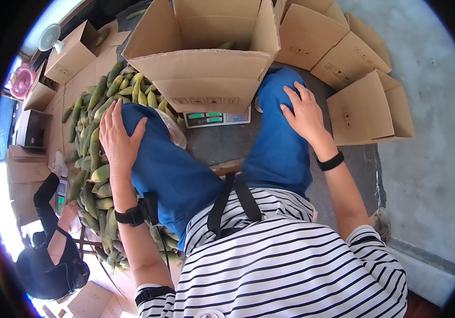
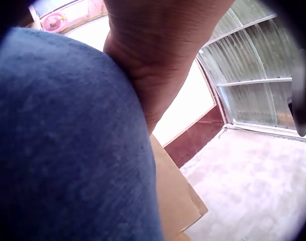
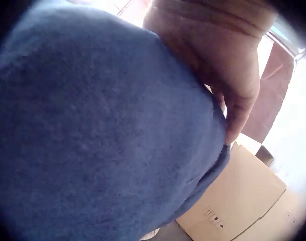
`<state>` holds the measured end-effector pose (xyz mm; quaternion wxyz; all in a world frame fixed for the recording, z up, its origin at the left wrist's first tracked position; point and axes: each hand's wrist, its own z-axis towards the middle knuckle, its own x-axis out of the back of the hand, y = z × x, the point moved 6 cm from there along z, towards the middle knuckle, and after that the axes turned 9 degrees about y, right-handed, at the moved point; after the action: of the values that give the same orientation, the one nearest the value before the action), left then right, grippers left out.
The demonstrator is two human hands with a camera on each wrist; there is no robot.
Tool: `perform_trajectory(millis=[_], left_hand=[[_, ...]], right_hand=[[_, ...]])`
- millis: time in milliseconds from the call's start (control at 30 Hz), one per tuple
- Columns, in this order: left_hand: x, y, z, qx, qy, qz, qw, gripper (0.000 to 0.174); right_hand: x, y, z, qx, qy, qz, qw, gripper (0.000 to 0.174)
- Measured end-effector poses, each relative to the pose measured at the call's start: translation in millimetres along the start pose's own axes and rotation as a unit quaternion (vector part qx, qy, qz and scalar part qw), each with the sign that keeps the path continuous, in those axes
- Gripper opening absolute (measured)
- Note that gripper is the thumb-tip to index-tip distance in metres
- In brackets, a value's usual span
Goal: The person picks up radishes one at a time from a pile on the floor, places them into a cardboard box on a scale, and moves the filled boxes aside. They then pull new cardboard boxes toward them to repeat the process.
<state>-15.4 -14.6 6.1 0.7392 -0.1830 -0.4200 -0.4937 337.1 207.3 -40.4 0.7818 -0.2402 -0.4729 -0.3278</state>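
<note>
My left hand (image 1: pixel 118 139) rests on the left knee of the blue trousers (image 1: pixel 169 164), fingers laid along its outer side. On the other knee lies my right hand (image 1: pixel 307 117), its fingers spread over the cloth; in the right wrist view the fingertips bend over the far side of the knee. Neither hand holds anything. Between and beyond the knees, a large open cardboard box (image 1: pixel 201 74) stands on a digital scale (image 1: pixel 218 118) with lit green displays. One green vegetable (image 1: pixel 226 45) shows inside it. Long green and yellowish cucumber-like vegetables (image 1: pixel 98 95) lie heaped beside the left leg.
Several open cardboard boxes (image 1: pixel 362 114) stand to the right on dark matting beside a grey floor (image 1: pixel 429 138). At the left another person (image 1: pixel 52 254) in dark clothes reaches toward the heap near a second scale (image 1: pixel 61 195). A fan (image 1: pixel 50 37) stands at the far left.
</note>
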Motion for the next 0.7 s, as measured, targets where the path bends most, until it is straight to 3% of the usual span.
perform_trajectory(millis=[67, 133, 200, 267, 433, 467, 533, 567, 600, 633, 667, 700], left_hand=[[0, 0, 1, 0.004, -0.001, -0.002, 1.000, 0.068], [1, 1, 0, 0.008, -0.001, -0.003, 1.000, 0.068], [0, 3, 2, 0.001, -0.013, 0.016, 1.000, 0.068], [-1, 4, 3, 0.000, -0.017, 0.018, 1.000, 0.068], [-4, 7, 7, 0.002, -0.020, 0.004, 1.000, 0.067], [-3, 6, 9, 0.000, -0.041, 0.008, 0.999, 0.067], [3, 4, 24, -0.002, -0.060, 0.011, 0.998, 0.067], [6, -5, 38, 0.076, -0.107, -0.069, 0.989, 0.067], [5, -13, 49, 0.154, -0.153, -0.148, 0.965, 0.067], [10, -14, 67, 0.131, -0.115, -0.170, 0.970, 0.066], [8, -16, 82, 0.133, -0.114, -0.170, 0.970, 0.066], [6, -20, 99, 0.156, -0.090, -0.203, 0.962, 0.065]], right_hand=[[21, -2, 2, 0.007, -0.009, 0.101, 0.995, 0.037], [38, 7, 15, -0.097, 0.037, 0.240, 0.965, 0.030], [52, 10, 35, -0.124, 0.081, 0.303, 0.942, 0.032], [54, 8, 61, -0.130, 0.102, 0.327, 0.930, 0.039], [12, 17, 137, -0.182, 0.036, 0.334, 0.924, 0.075], [6, 19, 150, -0.183, 0.035, 0.336, 0.923, 0.075], [-19, 24, 169, -0.209, -0.087, 0.295, 0.928, 0.085], [-26, 28, 173, -0.210, -0.088, 0.294, 0.928, 0.085], [-29, 32, 178, -0.182, -0.044, 0.272, 0.944, 0.070], [-24, 29, 184, -0.150, 0.002, 0.249, 0.957, 0.056], [-23, 31, 184, -0.148, 0.001, 0.249, 0.957, 0.056], [2, 20, 178, -0.108, 0.077, 0.296, 0.946, 0.049]])
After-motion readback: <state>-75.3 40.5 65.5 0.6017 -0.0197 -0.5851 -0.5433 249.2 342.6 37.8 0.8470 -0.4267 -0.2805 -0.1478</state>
